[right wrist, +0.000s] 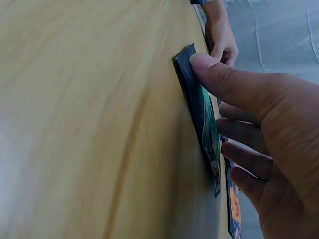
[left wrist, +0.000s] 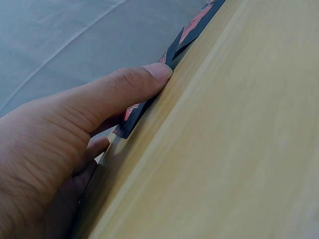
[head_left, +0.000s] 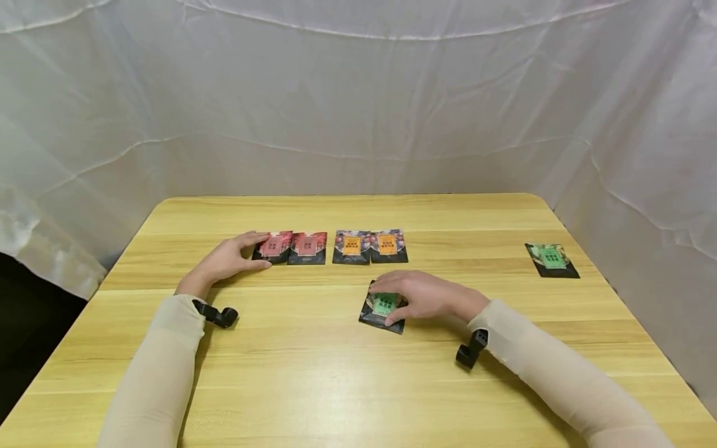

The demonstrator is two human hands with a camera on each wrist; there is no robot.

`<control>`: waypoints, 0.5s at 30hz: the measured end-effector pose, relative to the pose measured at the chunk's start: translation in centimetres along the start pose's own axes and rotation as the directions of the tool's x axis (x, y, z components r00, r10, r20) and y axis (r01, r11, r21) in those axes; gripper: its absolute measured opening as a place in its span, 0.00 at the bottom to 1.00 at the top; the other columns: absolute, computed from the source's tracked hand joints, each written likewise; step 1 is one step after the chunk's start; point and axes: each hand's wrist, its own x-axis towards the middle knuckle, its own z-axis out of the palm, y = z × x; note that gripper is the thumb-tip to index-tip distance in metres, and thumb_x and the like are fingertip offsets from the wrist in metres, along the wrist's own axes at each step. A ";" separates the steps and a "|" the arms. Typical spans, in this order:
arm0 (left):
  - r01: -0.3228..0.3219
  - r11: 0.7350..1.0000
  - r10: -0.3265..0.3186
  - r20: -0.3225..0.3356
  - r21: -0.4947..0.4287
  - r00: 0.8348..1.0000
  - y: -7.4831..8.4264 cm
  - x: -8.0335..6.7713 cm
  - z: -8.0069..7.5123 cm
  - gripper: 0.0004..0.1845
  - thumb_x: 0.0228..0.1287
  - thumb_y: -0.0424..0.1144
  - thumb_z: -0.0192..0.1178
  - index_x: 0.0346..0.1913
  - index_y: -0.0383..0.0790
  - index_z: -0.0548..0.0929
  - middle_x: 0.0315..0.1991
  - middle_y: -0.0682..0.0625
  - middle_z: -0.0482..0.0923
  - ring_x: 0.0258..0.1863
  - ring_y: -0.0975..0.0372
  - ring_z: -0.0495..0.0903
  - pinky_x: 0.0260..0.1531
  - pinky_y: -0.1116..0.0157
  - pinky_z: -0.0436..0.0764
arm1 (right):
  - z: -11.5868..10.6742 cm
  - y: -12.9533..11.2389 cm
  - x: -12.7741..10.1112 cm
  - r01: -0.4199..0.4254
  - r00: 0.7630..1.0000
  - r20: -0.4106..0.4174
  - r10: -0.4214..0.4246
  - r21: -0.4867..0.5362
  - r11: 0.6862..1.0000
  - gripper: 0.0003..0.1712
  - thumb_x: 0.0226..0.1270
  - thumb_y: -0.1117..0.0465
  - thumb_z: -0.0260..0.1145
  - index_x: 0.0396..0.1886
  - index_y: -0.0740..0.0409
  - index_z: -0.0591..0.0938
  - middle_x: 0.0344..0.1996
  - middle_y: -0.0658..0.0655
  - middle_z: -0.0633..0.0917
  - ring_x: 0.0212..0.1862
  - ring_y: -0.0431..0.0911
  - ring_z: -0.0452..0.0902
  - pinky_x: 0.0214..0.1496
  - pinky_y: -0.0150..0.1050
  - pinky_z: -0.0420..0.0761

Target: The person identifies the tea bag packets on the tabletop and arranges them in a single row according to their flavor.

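Note:
At the left of a row, my left hand (head_left: 226, 258) touches a red-labelled sachet (head_left: 272, 247). Its thumb is on the sachet's near edge and its fingers lie by the far side. A second red-labelled sachet (head_left: 307, 247) lies against it. Nearer to me, my right hand (head_left: 426, 294) holds a black sachet with a green label (head_left: 384, 305) across its width. The right wrist view shows the thumb on one edge of this green sachet (right wrist: 207, 119) and the fingers on the other side. Whether it is lifted off the table I cannot tell.
Two orange-labelled sachets (head_left: 351, 247) lie side by side right of the red ones. Another green-labelled sachet (head_left: 553, 260) lies apart near the table's right edge. The wooden table (head_left: 313, 386) is backed by a pale draped cloth (head_left: 358, 112).

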 end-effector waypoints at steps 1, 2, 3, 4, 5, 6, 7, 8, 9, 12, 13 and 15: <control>0.000 1.000 0.000 0.000 -0.001 1.000 0.0 0.0 0.0 0.49 0.52 0.67 0.66 0.75 0.50 0.64 0.75 0.38 0.52 0.74 0.41 0.49 0.67 0.37 0.50 | -0.1 0.1 -0.1 -0.001 1.000 0.000 0.001 -0.004 1.000 0.39 0.64 0.38 0.65 0.70 0.51 0.72 0.68 0.52 0.72 0.70 0.50 0.62 0.71 0.50 0.63; 0.000 1.000 0.000 0.001 -0.003 1.000 0.0 0.1 0.0 0.49 0.52 0.67 0.66 0.75 0.50 0.64 0.75 0.38 0.52 0.74 0.41 0.49 0.68 0.37 0.50 | -0.2 0.2 -0.3 -0.002 1.000 -0.001 0.002 -0.007 1.000 0.38 0.64 0.39 0.65 0.70 0.51 0.72 0.67 0.52 0.73 0.70 0.51 0.62 0.71 0.50 0.63; 0.001 1.000 -0.001 0.002 -0.005 1.000 0.0 0.1 0.1 0.49 0.52 0.67 0.66 0.75 0.51 0.64 0.75 0.38 0.52 0.74 0.41 0.49 0.68 0.37 0.50 | -0.2 0.3 -0.5 0.001 1.000 0.000 -0.001 -0.009 1.000 0.37 0.65 0.40 0.65 0.70 0.51 0.73 0.67 0.52 0.73 0.70 0.51 0.62 0.71 0.51 0.63; 0.001 1.000 -0.001 0.003 -0.007 1.000 -0.1 0.1 0.1 0.49 0.52 0.67 0.66 0.75 0.51 0.64 0.75 0.38 0.52 0.74 0.41 0.48 0.68 0.37 0.50 | -0.3 0.3 -0.8 0.002 1.000 0.002 -0.002 -0.014 1.000 0.36 0.66 0.41 0.65 0.69 0.51 0.73 0.67 0.51 0.73 0.70 0.51 0.62 0.71 0.51 0.63; 0.001 1.000 -0.001 0.004 -0.009 1.000 -0.1 0.2 0.1 0.49 0.52 0.67 0.66 0.75 0.51 0.64 0.76 0.38 0.52 0.74 0.41 0.48 0.68 0.37 0.50 | -0.3 0.4 -1.1 0.003 1.000 0.003 -0.003 -0.014 1.000 0.34 0.67 0.43 0.65 0.69 0.51 0.73 0.68 0.51 0.72 0.70 0.52 0.62 0.71 0.52 0.62; 0.002 1.000 -0.001 0.004 -0.011 1.000 -0.1 0.2 0.1 0.49 0.52 0.67 0.66 0.75 0.51 0.64 0.76 0.39 0.52 0.74 0.42 0.48 0.68 0.37 0.49 | -0.4 0.5 -1.4 0.005 1.000 0.004 -0.005 -0.013 1.000 0.33 0.68 0.44 0.64 0.69 0.51 0.74 0.68 0.51 0.72 0.71 0.52 0.61 0.72 0.52 0.61; 0.000 1.000 0.000 0.004 -0.013 1.000 -0.1 0.2 0.1 0.49 0.52 0.67 0.66 0.75 0.51 0.64 0.76 0.39 0.52 0.74 0.42 0.48 0.68 0.37 0.49 | -0.4 0.6 -1.6 0.005 1.000 0.006 -0.005 -0.007 1.000 0.32 0.69 0.45 0.64 0.69 0.51 0.74 0.68 0.52 0.72 0.71 0.53 0.61 0.72 0.52 0.61; 0.000 1.000 0.000 0.004 -0.015 1.000 0.0 0.2 0.1 0.49 0.52 0.67 0.66 0.75 0.51 0.64 0.76 0.39 0.52 0.74 0.42 0.48 0.68 0.37 0.49 | -0.4 0.7 -1.9 0.003 1.000 0.007 -0.003 -0.004 1.000 0.31 0.70 0.45 0.63 0.68 0.52 0.74 0.68 0.52 0.71 0.71 0.53 0.61 0.72 0.52 0.61; -0.001 1.000 0.001 0.004 -0.015 1.000 0.0 0.2 0.1 0.49 0.53 0.67 0.66 0.75 0.51 0.64 0.76 0.39 0.52 0.74 0.42 0.48 0.68 0.37 0.49 | -0.4 0.8 -2.2 -0.002 1.000 0.006 0.002 0.001 1.000 0.31 0.70 0.45 0.63 0.68 0.52 0.74 0.69 0.52 0.71 0.71 0.53 0.61 0.72 0.53 0.60; -0.001 1.000 0.001 0.003 -0.011 1.000 0.0 0.1 0.0 0.49 0.53 0.67 0.66 0.75 0.51 0.64 0.76 0.38 0.52 0.74 0.41 0.49 0.68 0.37 0.50 | -0.4 1.1 -3.0 -0.028 1.000 -0.008 0.028 0.013 1.000 0.32 0.69 0.42 0.62 0.67 0.51 0.76 0.69 0.52 0.71 0.72 0.52 0.60 0.72 0.52 0.61; 0.000 1.000 0.000 0.003 -0.008 1.000 0.0 0.1 0.0 0.49 0.53 0.67 0.66 0.75 0.50 0.64 0.75 0.38 0.52 0.74 0.41 0.49 0.68 0.37 0.50 | -0.4 1.3 -3.2 -0.038 0.999 -0.014 0.038 0.014 0.999 0.33 0.68 0.40 0.63 0.67 0.51 0.76 0.69 0.52 0.71 0.72 0.52 0.61 0.72 0.51 0.61; 0.004 1.000 -0.003 0.002 -0.005 1.000 0.0 0.1 0.0 0.49 0.53 0.67 0.66 0.75 0.50 0.64 0.75 0.37 0.52 0.73 0.41 0.49 0.68 0.37 0.50 | -0.4 1.5 -3.7 -0.062 0.998 -0.025 0.062 0.013 0.998 0.35 0.66 0.38 0.64 0.67 0.50 0.76 0.69 0.51 0.71 0.71 0.51 0.61 0.71 0.51 0.62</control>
